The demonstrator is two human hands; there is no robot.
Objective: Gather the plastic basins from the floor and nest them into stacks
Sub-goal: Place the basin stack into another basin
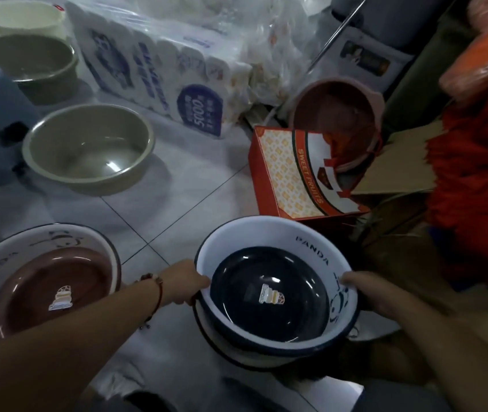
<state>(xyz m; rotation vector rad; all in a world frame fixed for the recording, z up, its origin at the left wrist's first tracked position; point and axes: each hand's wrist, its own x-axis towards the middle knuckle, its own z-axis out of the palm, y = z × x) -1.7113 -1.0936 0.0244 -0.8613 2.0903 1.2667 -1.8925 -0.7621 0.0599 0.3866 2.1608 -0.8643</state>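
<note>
Hands both on white panda basin (269,236) w/ dark-blue bottom: left hand (184,282) grips its left rim, right hand (378,295) grips right rim, thumb over edge. It sits nested atop another basin, low center. Brown-bottomed panda basin (43,281) just left on tile floor (195,185); beige basin (88,148) farther back, nr tissue pack (159,66).

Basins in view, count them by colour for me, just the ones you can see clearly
White, navy inside: 1
White, brown inside: 1
Olive green: 2
Cream: 1
Pink: 1
Total: 6
More rims show beneath the navy one; their number is unclear.
</note>
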